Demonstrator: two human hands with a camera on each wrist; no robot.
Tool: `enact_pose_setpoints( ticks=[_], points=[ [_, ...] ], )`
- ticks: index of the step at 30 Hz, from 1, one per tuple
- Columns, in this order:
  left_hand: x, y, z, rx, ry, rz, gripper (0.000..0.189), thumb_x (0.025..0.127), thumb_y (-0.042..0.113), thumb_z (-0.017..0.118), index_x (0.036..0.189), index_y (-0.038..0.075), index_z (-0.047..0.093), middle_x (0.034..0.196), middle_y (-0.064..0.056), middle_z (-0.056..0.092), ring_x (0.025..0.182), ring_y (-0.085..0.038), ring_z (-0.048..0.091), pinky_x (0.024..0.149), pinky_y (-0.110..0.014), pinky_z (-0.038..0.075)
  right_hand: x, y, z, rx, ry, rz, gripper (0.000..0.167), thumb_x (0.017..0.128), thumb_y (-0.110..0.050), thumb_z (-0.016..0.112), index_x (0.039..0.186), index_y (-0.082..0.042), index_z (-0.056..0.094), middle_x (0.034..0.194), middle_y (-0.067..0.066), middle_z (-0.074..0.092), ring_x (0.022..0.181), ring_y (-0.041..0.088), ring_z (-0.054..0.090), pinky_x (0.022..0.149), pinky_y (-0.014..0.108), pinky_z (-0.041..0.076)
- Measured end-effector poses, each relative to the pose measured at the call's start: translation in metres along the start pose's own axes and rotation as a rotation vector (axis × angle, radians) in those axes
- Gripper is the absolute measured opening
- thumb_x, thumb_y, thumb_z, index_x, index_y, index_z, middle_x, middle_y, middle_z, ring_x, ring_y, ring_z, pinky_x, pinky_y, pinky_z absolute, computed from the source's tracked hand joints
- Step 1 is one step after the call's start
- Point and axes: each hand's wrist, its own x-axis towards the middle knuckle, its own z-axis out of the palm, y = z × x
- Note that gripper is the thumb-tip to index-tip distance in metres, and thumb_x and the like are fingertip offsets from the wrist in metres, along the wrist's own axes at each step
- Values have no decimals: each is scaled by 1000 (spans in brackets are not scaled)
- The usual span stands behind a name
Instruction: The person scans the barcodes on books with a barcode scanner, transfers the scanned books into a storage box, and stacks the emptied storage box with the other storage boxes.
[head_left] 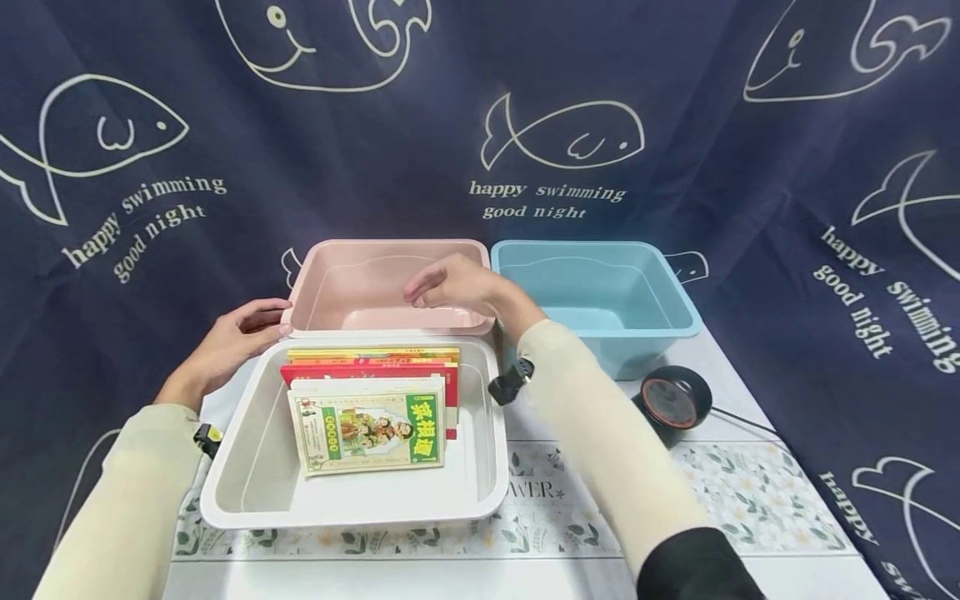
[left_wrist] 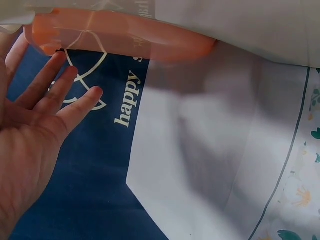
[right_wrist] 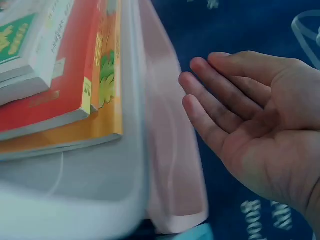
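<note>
Centrally, the right hand [head_left: 459,285] hovers empty over the pink bin [head_left: 337,283], fingers loosely curved; at left, the left hand [head_left: 228,348], fingers relaxed and holding nothing visible, meets that bin's corner. Lower left of centre, books [head_left: 367,427] stand in a white bin [head_left: 258,467]; a bump might topple them forward.

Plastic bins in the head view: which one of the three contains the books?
The white bin, the one directly in front of the pink bin. Books sit in it, whereas none show in the pink one or the blue bin.
</note>
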Motion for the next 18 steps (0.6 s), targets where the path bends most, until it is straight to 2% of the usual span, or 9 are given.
enact_pose_setpoints(
  ticks=[5,10,14,18],
  points=[
    [-1,0,-1,-1,-7,-3,61,92,42,64,144,23,42,143,-11,46,103,3,55,79,-14,51,-33,-8,11,-16,-4,-72,24,87,0,68,111,-2,70,107,9,72,100,17,69,91,28,53],
    [0,-1,-1,-14,-5,-2,61,92,41,65,144,22,41,143,-11,46,102,3,55,78,-14,51,-65,0,33,-32,-53,-58,26,88,-2,67,114,-2,69,113,13,70,103,21,68,90,27,53],
    [0,0,0,-20,-3,0,60,92,41,65,144,22,42,143,-11,46,103,3,55,79,-14,51,-79,14,50,-94,-58,-42,26,87,-1,67,113,-1,69,110,13,71,100,19,69,86,24,54],
    [-1,0,0,-21,1,6,60,91,41,65,144,22,42,143,-11,47,103,3,55,79,-15,51,-85,25,60,-142,-15,-55,23,87,0,67,110,0,70,106,13,72,95,16,69,83,22,54]
  ],
)
